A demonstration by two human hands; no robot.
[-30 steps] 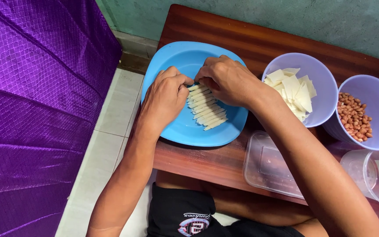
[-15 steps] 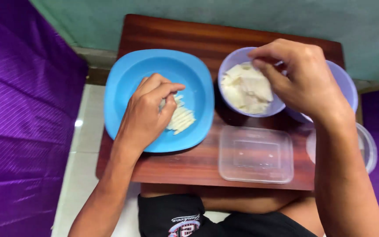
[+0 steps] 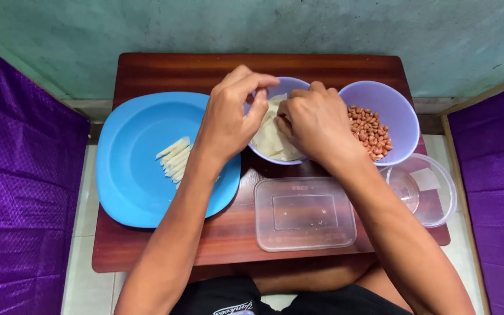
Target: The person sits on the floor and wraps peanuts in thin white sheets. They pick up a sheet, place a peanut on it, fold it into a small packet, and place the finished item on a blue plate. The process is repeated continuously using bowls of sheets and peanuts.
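Note:
Both hands are over a lilac bowl (image 3: 290, 86) of pale square wrapper sheets (image 3: 270, 140) at the table's middle. My left hand (image 3: 231, 114) hovers at the bowl's left rim, thumb and fingers pinching at a sheet's edge. My right hand (image 3: 313, 122) lies across the bowl's right side, fingers curled down onto the same sheets. Whether either hand has a sheet lifted free I cannot tell. A blue plate (image 3: 132, 169) on the left carries several thin rolled sticks (image 3: 174, 157) lying side by side, partly hidden by my left forearm.
A second lilac bowl (image 3: 392, 102) with peanuts (image 3: 367, 129) stands on the right. A clear rectangular container (image 3: 304, 213) sits at the front, a clear round tub (image 3: 433, 189) at the front right. The low wooden table (image 3: 164, 70) stands between purple cloth on both sides.
Both hands left the rolled sticks on the blue plate and moved right to the bowl of sheets, the right hand first, the left following. The view shifted to centre the table.

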